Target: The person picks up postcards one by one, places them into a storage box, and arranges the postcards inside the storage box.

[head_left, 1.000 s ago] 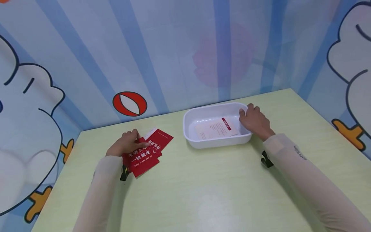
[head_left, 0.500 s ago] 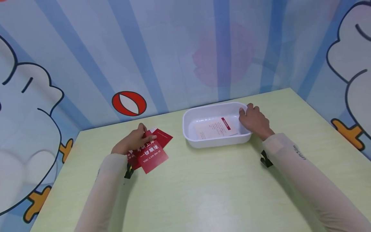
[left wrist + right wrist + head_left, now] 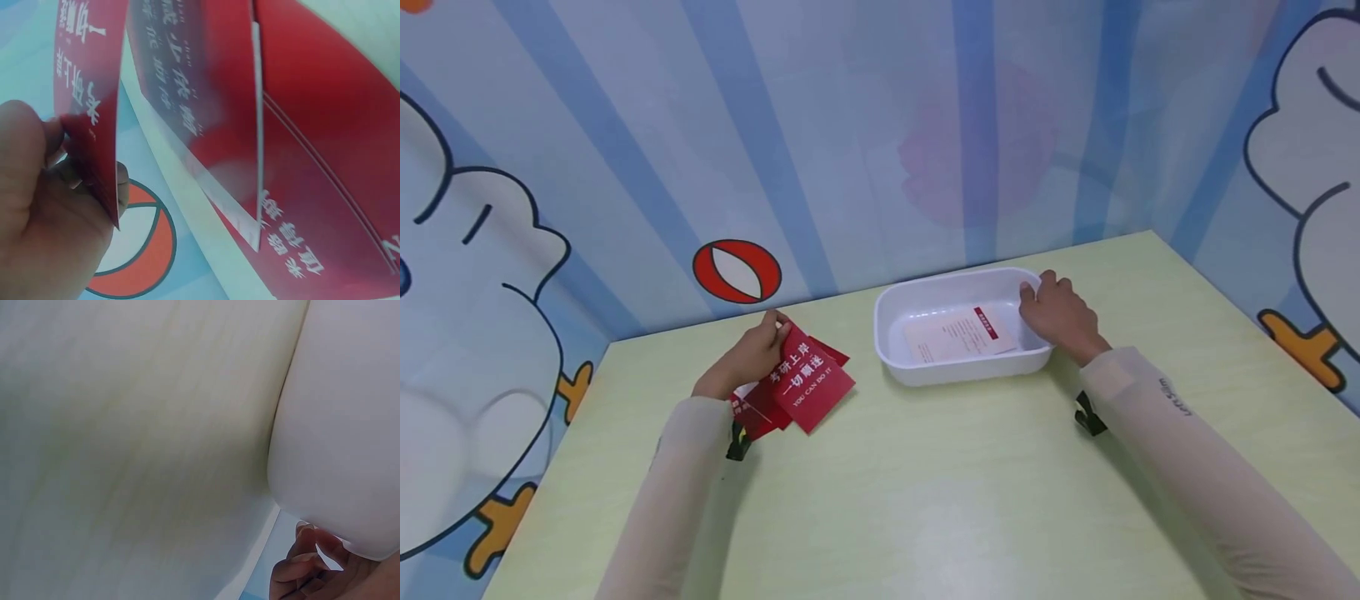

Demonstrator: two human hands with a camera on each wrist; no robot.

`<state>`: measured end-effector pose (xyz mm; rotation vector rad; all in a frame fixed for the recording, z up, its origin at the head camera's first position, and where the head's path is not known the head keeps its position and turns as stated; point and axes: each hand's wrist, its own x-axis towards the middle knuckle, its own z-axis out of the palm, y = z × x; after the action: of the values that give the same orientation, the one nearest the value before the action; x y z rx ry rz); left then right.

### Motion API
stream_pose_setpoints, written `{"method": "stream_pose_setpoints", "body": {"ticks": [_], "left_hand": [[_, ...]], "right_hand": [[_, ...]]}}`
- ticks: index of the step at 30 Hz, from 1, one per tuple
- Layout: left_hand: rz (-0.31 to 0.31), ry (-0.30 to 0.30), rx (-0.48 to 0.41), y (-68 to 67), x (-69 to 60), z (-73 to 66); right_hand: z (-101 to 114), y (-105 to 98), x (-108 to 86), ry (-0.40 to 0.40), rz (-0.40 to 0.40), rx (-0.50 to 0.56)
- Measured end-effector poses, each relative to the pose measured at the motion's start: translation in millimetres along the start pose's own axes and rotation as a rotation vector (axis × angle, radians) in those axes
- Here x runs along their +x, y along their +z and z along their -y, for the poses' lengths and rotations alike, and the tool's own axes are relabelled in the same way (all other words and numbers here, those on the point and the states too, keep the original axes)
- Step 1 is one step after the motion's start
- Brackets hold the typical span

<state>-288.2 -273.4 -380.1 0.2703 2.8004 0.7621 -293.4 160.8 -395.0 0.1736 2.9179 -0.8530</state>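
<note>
My left hand [image 3: 747,360] pinches a red card [image 3: 812,385] with white lettering by one corner, between thumb and fingers. In the left wrist view this card [image 3: 90,94] stands nearly on edge, apart from the other red cards [image 3: 325,137] beside it. Those cards lie overlapped on the table below the left hand, partly hidden by it. At the right end of a white plastic basin [image 3: 910,374], my right hand [image 3: 1062,315] grips the rim, thumb inside. A pale printed card [image 3: 951,335] with a red strip lies flat in the basin.
The light green table [image 3: 955,492] meets a blue cartoon-printed backdrop [image 3: 865,150] along its far edge, just behind the basin. A dark strap [image 3: 1090,414] shows under the right wrist, another [image 3: 739,442] under the left.
My left hand has lifted one red card off the pile and moved it up and to the right. The right hand and basin have stayed in place.
</note>
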Motion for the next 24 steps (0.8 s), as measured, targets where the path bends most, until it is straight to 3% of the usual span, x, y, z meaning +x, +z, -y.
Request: {"method": "stream_pose_setpoints", "body": {"ticks": [11, 16, 19, 24], "left_hand": [[-0.058, 0.048, -0.038, 0.3, 12.6, -22.2], [-0.104, 0.118, -0.067, 1.9, 15.6, -33.8], [-0.108, 0.146, -0.08, 5.1, 17.6, -40.6], [-0.099, 0.142, -0.143, 11.1, 23.5, -52.8]], "right_hand": [[1, 1, 1.4, 0.011, 0.001, -0.009], [1, -1, 0.7, 0.004, 0.001, -0.015], [0, -1, -0.2, 0.007, 0.003, -0.017], [2, 0, -0.1, 0.014, 0.003, -0.017]]}}
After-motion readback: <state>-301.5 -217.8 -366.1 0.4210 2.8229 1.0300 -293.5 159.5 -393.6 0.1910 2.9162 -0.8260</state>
